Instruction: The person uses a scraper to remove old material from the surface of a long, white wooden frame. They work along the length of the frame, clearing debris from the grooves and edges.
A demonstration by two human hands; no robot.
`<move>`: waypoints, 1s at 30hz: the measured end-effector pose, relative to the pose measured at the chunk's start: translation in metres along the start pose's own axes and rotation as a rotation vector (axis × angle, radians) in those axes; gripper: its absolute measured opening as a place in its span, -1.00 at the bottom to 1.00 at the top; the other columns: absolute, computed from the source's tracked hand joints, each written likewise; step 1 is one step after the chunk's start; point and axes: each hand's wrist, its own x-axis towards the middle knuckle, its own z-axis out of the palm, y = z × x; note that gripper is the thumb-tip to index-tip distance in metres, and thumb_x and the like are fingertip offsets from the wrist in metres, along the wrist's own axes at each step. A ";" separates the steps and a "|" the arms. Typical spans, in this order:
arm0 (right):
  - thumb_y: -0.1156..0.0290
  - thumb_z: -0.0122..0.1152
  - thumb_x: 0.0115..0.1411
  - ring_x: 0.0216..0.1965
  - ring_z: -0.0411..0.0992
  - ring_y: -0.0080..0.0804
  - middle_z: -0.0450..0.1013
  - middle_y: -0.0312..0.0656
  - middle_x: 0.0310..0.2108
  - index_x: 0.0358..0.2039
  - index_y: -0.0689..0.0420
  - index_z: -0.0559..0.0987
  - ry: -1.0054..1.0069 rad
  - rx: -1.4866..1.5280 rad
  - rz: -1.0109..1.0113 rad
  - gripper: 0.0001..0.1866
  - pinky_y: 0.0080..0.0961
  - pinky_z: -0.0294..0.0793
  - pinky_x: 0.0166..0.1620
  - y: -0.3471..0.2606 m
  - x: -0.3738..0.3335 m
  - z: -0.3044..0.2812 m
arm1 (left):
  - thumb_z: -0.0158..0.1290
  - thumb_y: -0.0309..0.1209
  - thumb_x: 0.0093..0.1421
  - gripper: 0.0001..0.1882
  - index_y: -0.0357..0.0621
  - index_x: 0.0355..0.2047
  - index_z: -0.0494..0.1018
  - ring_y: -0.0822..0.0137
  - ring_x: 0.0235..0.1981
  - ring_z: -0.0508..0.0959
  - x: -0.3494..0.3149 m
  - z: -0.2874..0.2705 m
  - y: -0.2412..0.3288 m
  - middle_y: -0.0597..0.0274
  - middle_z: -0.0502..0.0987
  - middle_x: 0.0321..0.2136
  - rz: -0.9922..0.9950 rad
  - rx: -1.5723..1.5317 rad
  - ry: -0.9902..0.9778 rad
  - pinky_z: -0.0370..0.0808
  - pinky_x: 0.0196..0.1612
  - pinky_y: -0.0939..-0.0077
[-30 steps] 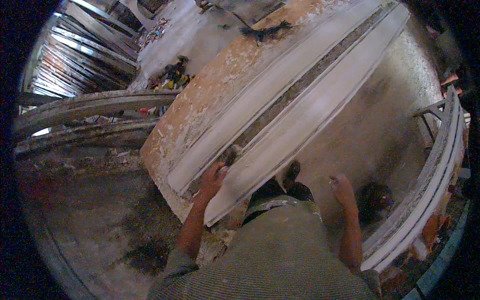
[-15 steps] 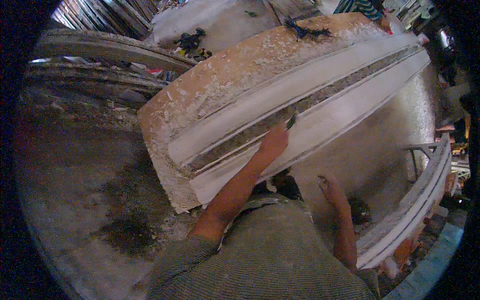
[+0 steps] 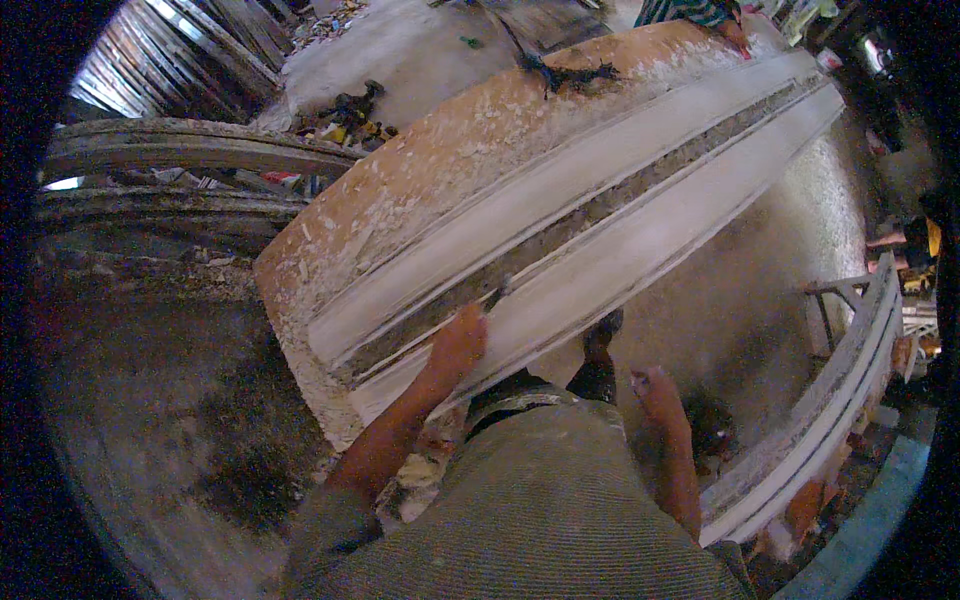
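Note:
A long, off-white, slightly bowed plaster-like moulding (image 3: 640, 250) lies diagonally before me, with a dark, rough groove (image 3: 600, 218) running along its length. My left hand (image 3: 460, 342) is closed around a small dark tool (image 3: 495, 297) whose narrow tip points at the groove's near edge. Most of the tool is hidden in the fist, so its kind is unclear. Low beside the moulding, my right hand (image 3: 657, 392) hangs in the air with curled fingers, and whatever they may hold cannot be made out.
Under the moulding is a tan board (image 3: 430, 150) strewn with white flakes, with a dark tangled bundle (image 3: 565, 75) on it. Another person's hand (image 3: 735, 38) rests at the far end. Curved mouldings (image 3: 200, 140) lie left; another (image 3: 810, 430) stands right.
My left hand has slid with the tool along the groove, toward the lower left and nearer to me. The view has shifted slightly; my right hand stays low at the side.

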 end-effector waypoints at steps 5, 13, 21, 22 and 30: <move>0.26 0.19 0.32 -0.03 0.56 0.00 0.57 0.08 -0.06 0.10 0.09 0.60 -0.104 0.053 -0.039 -0.62 -0.13 0.51 0.06 0.043 0.067 -0.060 | -0.13 -0.34 0.38 -0.69 -0.34 -0.04 0.40 -0.24 -0.12 0.59 0.141 0.022 0.133 -0.19 0.55 -0.15 0.027 -0.225 0.183 0.54 -0.08 -0.17; 0.25 0.17 0.34 -0.03 0.56 -0.07 0.56 0.06 -0.07 0.08 0.14 0.61 0.150 0.140 0.047 -0.63 -0.17 0.51 0.07 0.174 0.143 -0.169 | 0.07 -0.33 0.38 -0.62 -0.16 0.16 0.43 -0.23 0.05 0.58 0.032 0.010 0.000 -0.25 0.58 0.01 0.209 0.016 0.267 0.52 0.12 -0.02; 0.21 0.18 0.35 -0.04 0.54 0.02 0.56 0.03 -0.08 0.02 0.09 0.64 0.221 -0.029 -0.150 -0.67 -0.13 0.50 0.06 0.226 0.156 -0.193 | 0.07 -0.32 0.36 -0.63 -0.18 0.11 0.39 -0.33 -0.12 0.60 0.070 0.022 0.047 -0.26 0.59 -0.13 0.020 0.021 0.231 0.53 -0.02 -0.13; 0.21 0.19 0.34 -0.05 0.54 0.03 0.57 0.03 -0.08 0.03 0.08 0.64 0.199 -0.045 -0.154 -0.67 -0.12 0.50 0.07 0.216 0.158 -0.190 | 0.07 -0.31 0.34 -0.59 -0.19 0.15 0.38 -0.33 -0.08 0.58 0.106 0.024 0.078 -0.29 0.58 -0.09 0.154 -0.036 0.340 0.53 0.00 -0.13; 0.22 0.20 0.31 -0.03 0.56 0.04 0.61 0.09 -0.06 0.09 0.03 0.65 -0.082 -0.138 -0.093 -0.62 -0.12 0.49 0.12 0.108 0.133 -0.119 | 0.04 -0.34 0.25 -0.62 -0.11 0.08 0.46 -0.20 -0.19 0.63 0.250 0.027 0.199 -0.12 0.61 -0.21 0.191 -0.101 0.273 0.58 -0.14 -0.13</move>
